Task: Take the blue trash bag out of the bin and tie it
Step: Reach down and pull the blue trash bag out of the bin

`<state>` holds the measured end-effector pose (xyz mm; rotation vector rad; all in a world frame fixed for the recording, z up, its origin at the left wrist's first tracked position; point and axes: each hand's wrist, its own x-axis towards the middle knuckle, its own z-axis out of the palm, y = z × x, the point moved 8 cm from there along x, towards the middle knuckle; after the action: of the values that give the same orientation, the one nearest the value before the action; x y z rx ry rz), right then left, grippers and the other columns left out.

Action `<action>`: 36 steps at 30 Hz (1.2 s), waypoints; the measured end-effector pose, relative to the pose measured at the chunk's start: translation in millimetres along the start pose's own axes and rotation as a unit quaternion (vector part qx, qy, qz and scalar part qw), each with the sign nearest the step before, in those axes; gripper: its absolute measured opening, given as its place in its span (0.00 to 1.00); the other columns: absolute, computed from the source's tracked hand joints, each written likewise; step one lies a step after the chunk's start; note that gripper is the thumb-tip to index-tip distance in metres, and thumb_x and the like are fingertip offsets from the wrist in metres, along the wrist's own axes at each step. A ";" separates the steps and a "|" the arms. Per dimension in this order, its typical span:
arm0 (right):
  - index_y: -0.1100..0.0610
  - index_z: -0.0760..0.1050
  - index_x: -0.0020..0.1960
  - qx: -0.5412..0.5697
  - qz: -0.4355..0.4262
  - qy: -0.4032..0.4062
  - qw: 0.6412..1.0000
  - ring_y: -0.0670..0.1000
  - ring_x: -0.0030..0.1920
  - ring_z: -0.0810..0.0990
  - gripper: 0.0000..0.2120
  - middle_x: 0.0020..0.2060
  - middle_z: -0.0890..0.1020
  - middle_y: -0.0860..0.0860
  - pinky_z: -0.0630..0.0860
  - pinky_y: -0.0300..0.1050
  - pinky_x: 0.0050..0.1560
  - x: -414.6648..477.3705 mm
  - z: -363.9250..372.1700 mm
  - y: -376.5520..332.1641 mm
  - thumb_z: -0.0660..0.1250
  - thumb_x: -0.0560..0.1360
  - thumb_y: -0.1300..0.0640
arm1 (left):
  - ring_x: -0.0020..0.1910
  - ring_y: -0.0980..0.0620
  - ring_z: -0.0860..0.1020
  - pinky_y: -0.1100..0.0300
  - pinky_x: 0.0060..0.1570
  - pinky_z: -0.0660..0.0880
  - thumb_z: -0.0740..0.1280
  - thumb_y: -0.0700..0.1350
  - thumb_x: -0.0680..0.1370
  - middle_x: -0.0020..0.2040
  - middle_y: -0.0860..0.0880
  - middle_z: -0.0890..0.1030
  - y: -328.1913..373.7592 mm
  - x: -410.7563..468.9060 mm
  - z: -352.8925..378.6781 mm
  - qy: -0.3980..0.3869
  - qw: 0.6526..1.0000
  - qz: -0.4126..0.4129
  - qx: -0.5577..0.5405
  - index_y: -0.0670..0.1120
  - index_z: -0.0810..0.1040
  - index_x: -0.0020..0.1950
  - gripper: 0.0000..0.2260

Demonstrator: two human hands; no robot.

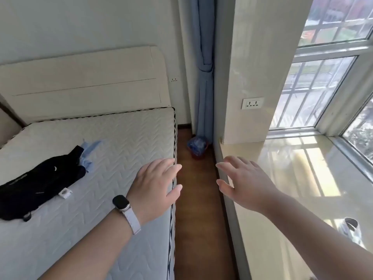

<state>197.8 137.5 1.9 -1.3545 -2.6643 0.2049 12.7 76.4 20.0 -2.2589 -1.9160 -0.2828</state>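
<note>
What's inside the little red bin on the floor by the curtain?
A crinkly blue plastic trash bag lines the small red bin, puffing up over its rim. Whatever rubbish lies in the bag is too far away and hidden to make out.

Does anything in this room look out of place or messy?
Mostly tidy. A black garment lies crumpled on the bare mattress with a light blue cloth beside it. The blue trash bag sits in its bin in the corner, untouched.

The bin (197,147) stands on the floor strip (198,209) between the mattress (84,150) at left and the window ledge (302,178) at right, below the curtain (203,77).
</note>
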 end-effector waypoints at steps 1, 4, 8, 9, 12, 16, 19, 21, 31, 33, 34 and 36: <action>0.48 0.68 0.67 0.010 -0.003 0.006 1.000 0.54 0.64 0.71 0.23 0.65 0.73 0.49 0.68 0.52 0.64 9.0 -2.1 6.2 0.52 0.77 0.41 | 0.63 0.46 0.74 0.50 0.59 0.71 0.61 0.55 0.74 0.63 0.48 0.78 -0.5 9.1 0.7 -0.001 1.000 0.002 -0.006 0.49 0.74 0.63 0.20; 0.48 0.66 0.69 0.008 0.004 0.012 1.000 0.54 0.66 0.69 0.22 0.67 0.71 0.49 0.66 0.51 0.65 36.5 -9.7 20.5 0.54 0.78 0.41 | 0.63 0.47 0.73 0.51 0.60 0.69 0.61 0.55 0.74 0.64 0.48 0.77 -9.7 34.1 -0.6 0.014 1.000 -0.008 -0.007 0.49 0.73 0.63 0.20; 0.47 0.66 0.69 0.008 -0.003 0.005 1.000 0.53 0.67 0.68 0.23 0.67 0.70 0.48 0.66 0.50 0.66 76.6 -3.2 32.8 0.54 0.78 0.41 | 0.63 0.46 0.73 0.50 0.61 0.70 0.62 0.54 0.74 0.63 0.48 0.78 -31.8 65.0 6.4 0.033 0.999 -0.008 0.002 0.49 0.74 0.63 0.19; 0.48 0.66 0.69 0.006 -0.004 0.001 1.000 0.54 0.67 0.69 0.22 0.67 0.71 0.48 0.66 0.50 0.65 87.8 -1.1 34.8 0.54 0.77 0.41 | 0.63 0.46 0.74 0.50 0.61 0.70 0.62 0.54 0.74 0.63 0.48 0.78 -38.4 72.7 11.2 0.030 0.999 -0.011 0.003 0.49 0.74 0.63 0.19; 0.48 0.67 0.68 0.005 -0.001 -0.012 1.000 0.54 0.66 0.69 0.22 0.67 0.71 0.49 0.66 0.50 0.66 123.8 11.0 40.8 0.55 0.77 0.41 | 0.63 0.46 0.74 0.49 0.61 0.70 0.62 0.54 0.74 0.63 0.48 0.78 -62.4 96.8 33.6 0.016 1.000 -0.013 -0.009 0.49 0.74 0.63 0.19; 0.47 0.67 0.68 -0.016 0.001 -0.029 0.999 0.53 0.65 0.71 0.27 0.65 0.73 0.48 0.67 0.50 0.65 180.1 26.7 47.7 0.46 0.75 0.38 | 0.63 0.47 0.74 0.49 0.61 0.70 0.62 0.54 0.74 0.63 0.48 0.77 -105.7 140.1 67.0 0.006 1.000 -0.013 -0.025 0.49 0.74 0.63 0.19; 0.47 0.68 0.67 -0.033 0.011 -0.043 0.998 0.54 0.63 0.72 0.29 0.64 0.74 0.48 0.69 0.52 0.63 233.9 33.9 54.4 0.44 0.72 0.37 | 0.62 0.46 0.75 0.48 0.60 0.71 0.62 0.54 0.74 0.62 0.47 0.78 -145.9 181.8 89.8 0.004 0.999 -0.017 -0.037 0.49 0.74 0.63 0.19; 0.47 0.69 0.66 -0.043 0.020 -0.045 0.998 0.54 0.63 0.73 0.29 0.64 0.75 0.48 0.70 0.52 0.62 272.3 35.3 58.0 0.44 0.72 0.37 | 0.62 0.44 0.75 0.48 0.59 0.72 0.61 0.54 0.74 0.61 0.46 0.78 -173.0 210.3 105.0 -0.005 0.999 -0.014 -0.045 0.48 0.74 0.62 0.20; 0.50 0.72 0.63 -0.065 0.051 -0.047 0.995 0.55 0.58 0.77 0.26 0.60 0.77 0.50 0.74 0.51 0.56 421.8 41.4 61.7 0.51 0.73 0.39 | 0.61 0.43 0.75 0.46 0.60 0.71 0.61 0.54 0.73 0.61 0.45 0.78 -279.1 326.8 149.5 -0.007 0.999 0.000 -0.053 0.48 0.75 0.61 0.20; 0.50 0.73 0.63 -0.067 0.057 -0.046 0.995 0.55 0.57 0.78 0.25 0.59 0.78 0.49 0.74 0.50 0.55 441.8 43.5 66.6 0.52 0.73 0.39 | 0.61 0.43 0.75 0.46 0.60 0.71 0.62 0.53 0.73 0.61 0.45 0.78 -292.4 341.0 156.0 -0.006 0.999 -0.002 -0.051 0.48 0.75 0.61 0.19; 0.50 0.73 0.63 -0.068 0.056 -0.045 0.995 0.55 0.57 0.78 0.25 0.59 0.78 0.50 0.74 0.50 0.54 452.4 44.1 68.8 0.52 0.73 0.40 | 0.61 0.43 0.75 0.46 0.60 0.71 0.62 0.53 0.72 0.61 0.45 0.79 -298.4 348.5 159.8 -0.009 0.999 -0.001 -0.048 0.48 0.76 0.61 0.19; 0.50 0.72 0.63 -0.068 0.055 -0.047 0.995 0.55 0.57 0.77 0.25 0.59 0.77 0.50 0.74 0.50 0.55 472.4 46.2 74.9 0.51 0.73 0.40 | 0.61 0.43 0.75 0.46 0.59 0.72 0.62 0.54 0.72 0.61 0.44 0.79 -308.8 363.9 169.0 -0.020 0.999 0.001 -0.045 0.48 0.76 0.61 0.19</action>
<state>-27.1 561.3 -25.4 -1.5714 -2.7268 0.1022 -228.1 516.0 -51.5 -2.3398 -1.9596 -0.3334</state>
